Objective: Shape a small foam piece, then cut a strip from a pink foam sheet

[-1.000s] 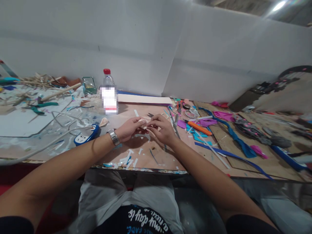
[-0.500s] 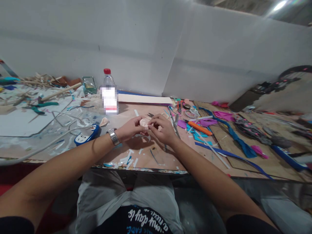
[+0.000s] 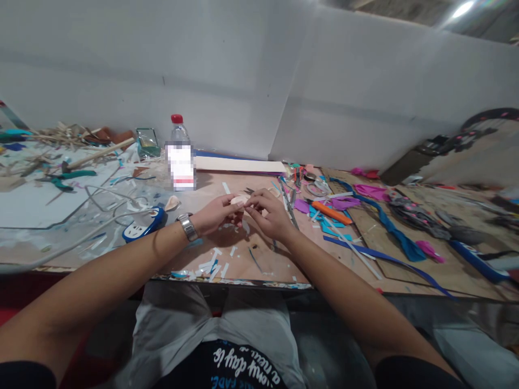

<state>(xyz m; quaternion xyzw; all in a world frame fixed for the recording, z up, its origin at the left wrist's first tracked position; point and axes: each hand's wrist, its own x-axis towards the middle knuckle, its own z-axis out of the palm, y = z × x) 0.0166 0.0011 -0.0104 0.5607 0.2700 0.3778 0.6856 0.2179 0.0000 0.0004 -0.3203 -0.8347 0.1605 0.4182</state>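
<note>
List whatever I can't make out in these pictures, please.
All in the head view:
- Pale piece: full shape, partly covered by the left hand and right hand.
- Bottle: any label, hidden by pixel blocks.
- Dark pointed tool: its rest, behind the right hand.
- Dark items at far right: blurred, cut off by the right edge.

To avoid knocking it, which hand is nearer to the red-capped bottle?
Left. The left hand is in front of the bottle, slightly to its right; the right hand is farther right.

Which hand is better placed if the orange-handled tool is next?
Right, probably. The right hand is closer to the orange-handled tool, on that side; the left hand is farther off. Both are busy at the pale piece.
</note>
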